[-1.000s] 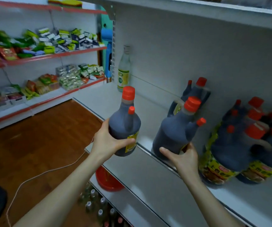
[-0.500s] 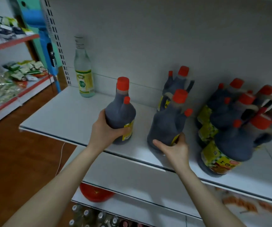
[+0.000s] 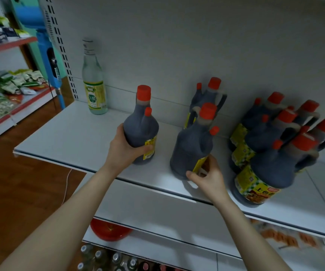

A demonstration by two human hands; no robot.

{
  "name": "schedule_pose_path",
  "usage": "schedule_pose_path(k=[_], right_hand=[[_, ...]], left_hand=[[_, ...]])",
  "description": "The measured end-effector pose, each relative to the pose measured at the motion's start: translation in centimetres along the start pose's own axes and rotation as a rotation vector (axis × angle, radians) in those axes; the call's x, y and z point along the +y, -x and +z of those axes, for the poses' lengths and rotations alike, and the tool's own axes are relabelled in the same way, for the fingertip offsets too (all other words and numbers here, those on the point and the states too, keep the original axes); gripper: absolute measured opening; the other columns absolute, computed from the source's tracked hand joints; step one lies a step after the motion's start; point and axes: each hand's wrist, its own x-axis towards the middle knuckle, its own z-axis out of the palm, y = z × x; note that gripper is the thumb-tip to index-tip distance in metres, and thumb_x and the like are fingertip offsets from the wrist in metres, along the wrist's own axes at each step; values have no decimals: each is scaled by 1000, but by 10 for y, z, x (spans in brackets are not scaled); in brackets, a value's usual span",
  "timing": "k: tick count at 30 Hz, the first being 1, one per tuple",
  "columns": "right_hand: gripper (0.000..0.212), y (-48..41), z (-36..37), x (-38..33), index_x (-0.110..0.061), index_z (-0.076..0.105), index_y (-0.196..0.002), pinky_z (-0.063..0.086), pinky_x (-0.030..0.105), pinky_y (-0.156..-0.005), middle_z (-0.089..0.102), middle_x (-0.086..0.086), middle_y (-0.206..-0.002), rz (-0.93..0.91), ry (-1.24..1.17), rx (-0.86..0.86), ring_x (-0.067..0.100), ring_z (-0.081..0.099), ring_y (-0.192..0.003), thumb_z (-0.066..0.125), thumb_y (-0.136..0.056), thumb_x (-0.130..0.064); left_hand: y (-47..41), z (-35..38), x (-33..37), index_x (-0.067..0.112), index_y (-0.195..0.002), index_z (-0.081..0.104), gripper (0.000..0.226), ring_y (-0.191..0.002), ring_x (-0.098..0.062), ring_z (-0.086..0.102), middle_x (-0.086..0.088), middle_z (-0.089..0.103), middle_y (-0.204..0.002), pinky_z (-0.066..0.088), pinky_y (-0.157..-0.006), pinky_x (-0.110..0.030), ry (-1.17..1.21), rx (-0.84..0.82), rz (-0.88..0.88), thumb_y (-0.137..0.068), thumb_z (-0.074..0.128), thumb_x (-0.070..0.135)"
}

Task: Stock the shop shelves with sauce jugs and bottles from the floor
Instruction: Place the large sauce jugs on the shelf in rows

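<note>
Two dark sauce jugs with red caps stand on the white shelf. My left hand grips the left jug around its lower body. My right hand holds the base of the second jug at its yellow label, fingers curled on it. Behind that jug stands another one against the back wall. A cluster of several more jugs fills the shelf to the right.
A clear glass bottle with a green label stands at the shelf's back left. Lower shelves hold a red dish and several small bottles. Shelves of packaged goods line the left; the wooden floor carries a white cord.
Both jugs went from held in the air at the shelf's front edge to standing on the shelf. My right hand slid down to the second jug's label.
</note>
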Motion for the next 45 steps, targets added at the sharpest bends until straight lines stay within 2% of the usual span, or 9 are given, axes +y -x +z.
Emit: schedule_pose_path(k=[6, 10, 13, 17, 19, 25, 34, 40, 45], right_hand=[[48, 19, -1, 6, -21, 49, -108, 49, 21, -77, 63, -1, -96, 10, -47, 129, 7, 60, -91, 79, -70, -24], [77, 4, 0, 9, -17, 41, -129, 39, -1, -79, 51, -10, -123, 12, -101, -36, 4, 50, -113, 82, -64, -24], [91, -6, 3, 15, -15, 34, -137, 46, 7, -84, 51, -2, -131, 39, -163, -124, 9, 52, -117, 83, -61, -22], [79, -3, 15, 7, -15, 42, -126, 48, 12, -75, 56, -6, -114, 26, -108, 9, 10, 57, -104, 86, -60, -18], [67, 3, 21, 1, -31, 45, -110, 47, 18, -78, 55, -14, -103, -43, -45, 98, 5, 57, -97, 86, -58, -23], [49, 23, 8, 2, -45, 47, -95, 42, 3, -72, 59, -17, -102, -58, -90, 78, -9, 56, -94, 80, -60, -40], [73, 9, 5, 15, -19, 39, -125, 44, 2, -76, 53, -16, -112, 16, -121, -133, 1, 54, -103, 81, -66, -12], [66, 13, 30, 10, -25, 45, -108, 44, 5, -68, 54, -18, -95, -39, -30, 156, -5, 55, -87, 86, -57, -21], [54, -11, 35, 1, -31, 47, -87, 40, 2, -55, 56, -21, -82, -45, -56, 304, -10, 57, -70, 87, -54, -18]], left_hand=[[1, 1, -1, 15, -134, 35, 85, -101, -11, 50, 3, 54, -120, 40, -77, -25, -8, 10, 4, -64, 84, 20], [1, 1, -1, 13, -135, 34, 87, -102, -9, 47, 3, 52, -123, 40, -79, -25, -2, 7, 8, -65, 84, 20], [1, 1, -2, 14, -135, 34, 92, -103, -10, 48, 7, 50, -118, 40, -80, -25, 2, 6, 1, -60, 87, 24], [0, 2, -5, 15, -133, 35, 89, -106, -11, 49, 2, 52, -123, 41, -82, -27, 13, 16, 0, -61, 87, 22], [0, 2, -5, 15, -133, 35, 92, -105, -11, 50, 2, 53, -123, 42, -82, -27, 14, 14, 5, -59, 88, 25], [-1, 2, -7, 14, -133, 35, 91, -105, -12, 50, 1, 53, -123, 43, -82, -28, 24, 16, 9, -59, 88, 23], [-1, 2, -7, 13, -131, 36, 84, -105, -12, 50, -2, 54, -125, 42, -82, -28, 19, 13, 20, -63, 85, 19], [2, 1, -5, 16, -132, 36, 100, -104, -11, 51, 9, 50, -116, 44, -82, -28, 43, -4, 11, -45, 78, 43], [2, 2, -3, 16, -133, 35, 96, -103, -11, 51, 9, 50, -114, 42, -80, -25, 40, -4, 3, -53, 85, 30]])
